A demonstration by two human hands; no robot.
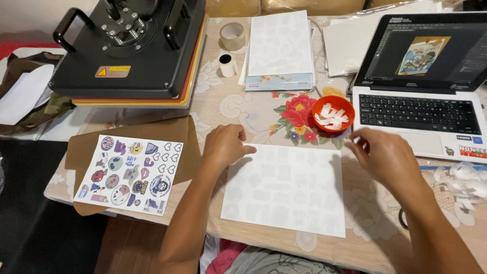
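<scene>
A white sheet (286, 190) with faint cut-out shapes lies flat on the table in front of me. My left hand (225, 144) rests on its top left corner, fingers curled and pressing the edge. My right hand (383, 155) hovers at the sheet's top right corner, fingertips pinched together near the edge; whether it grips the paper I cannot tell. An orange bowl (333, 112) of small white paper scraps stands just beyond the sheet, between my hands.
A printed sticker sheet (131, 173) lies on brown paper (177, 134) at the left. A black heat press (129, 48) stands at back left. An open laptop (421, 86) sits at right, paper scraps (464, 180) below it. Tape rolls (232, 36) and stacked sheets (279, 45) lie behind.
</scene>
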